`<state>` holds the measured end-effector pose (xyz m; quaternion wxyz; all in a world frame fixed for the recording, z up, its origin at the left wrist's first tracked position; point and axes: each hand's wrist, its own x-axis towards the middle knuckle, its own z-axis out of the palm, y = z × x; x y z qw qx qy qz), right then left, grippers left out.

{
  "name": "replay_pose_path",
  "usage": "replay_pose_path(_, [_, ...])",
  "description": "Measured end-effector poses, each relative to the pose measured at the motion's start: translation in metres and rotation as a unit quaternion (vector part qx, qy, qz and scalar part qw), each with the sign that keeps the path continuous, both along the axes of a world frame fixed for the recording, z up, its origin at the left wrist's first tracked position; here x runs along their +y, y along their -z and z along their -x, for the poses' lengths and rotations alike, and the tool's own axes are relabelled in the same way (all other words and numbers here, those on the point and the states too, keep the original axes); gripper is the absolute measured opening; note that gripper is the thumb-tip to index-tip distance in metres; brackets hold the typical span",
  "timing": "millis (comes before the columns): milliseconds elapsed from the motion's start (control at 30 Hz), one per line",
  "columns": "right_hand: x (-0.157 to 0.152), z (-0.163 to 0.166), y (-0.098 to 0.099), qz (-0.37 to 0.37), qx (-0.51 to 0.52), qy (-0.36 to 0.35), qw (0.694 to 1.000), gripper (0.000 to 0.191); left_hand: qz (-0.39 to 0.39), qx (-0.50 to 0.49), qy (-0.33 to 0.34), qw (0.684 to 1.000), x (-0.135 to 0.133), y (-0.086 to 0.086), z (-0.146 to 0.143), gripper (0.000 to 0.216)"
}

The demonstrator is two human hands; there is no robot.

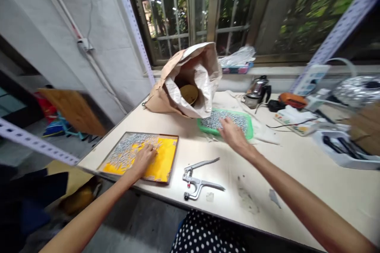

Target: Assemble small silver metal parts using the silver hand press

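My left hand [145, 158] rests over a shallow tray [177, 148] with a bright yellow bottom. Its fingers are curled together, and whatever they pinch is too small to make out. Many slim silvery metal pieces [126, 148] lie scattered over the tray's left and upper part. My right hand [233, 132] reaches over the near side of a green plastic basket [250, 128], with its fingers apart and their tips at the heap of small metal pieces [230, 118] inside. A pair of snap-type pliers [197, 184] lies between tray and basket, handles spread.
Behind the basket, a large open paper sack [160, 95] leans with a round brown object [189, 93] inside. To the right stand a glass pot [255, 93], an orange item [292, 101] and a white tray of dark tools [341, 158]. The table's front edge is near me.
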<state>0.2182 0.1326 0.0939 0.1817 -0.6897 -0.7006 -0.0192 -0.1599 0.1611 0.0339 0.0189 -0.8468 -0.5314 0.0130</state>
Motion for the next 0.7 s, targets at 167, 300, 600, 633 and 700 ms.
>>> replay_pose_path(167, [-0.075,0.038,0.034,0.130,0.035,-0.133,0.982,0.025,0.026,0.017,0.034,0.999,0.015,-0.002,-0.004,0.020])
replay_pose_path(300, [-0.122,0.058,0.056,0.229,0.043,-0.165,0.958,0.020,0.050,0.027,0.025,0.998,0.026,-0.012,-0.010,0.016])
replay_pose_path(600, [-0.123,0.064,0.071,0.256,-0.061,-0.135,0.955,0.026,0.276,-0.333,-0.105,0.895,-0.065,-0.022,-0.072,0.018])
replay_pose_path(633, [-0.123,0.064,0.071,0.257,-0.064,-0.135,0.955,0.026,0.309,-0.352,-0.125,0.874,-0.078,-0.017,-0.081,0.019])
replay_pose_path(700, [-0.124,0.064,0.070,0.260,-0.066,-0.136,0.954,0.027,0.345,-0.377,-0.167,0.843,-0.095,-0.006,-0.094,0.021])
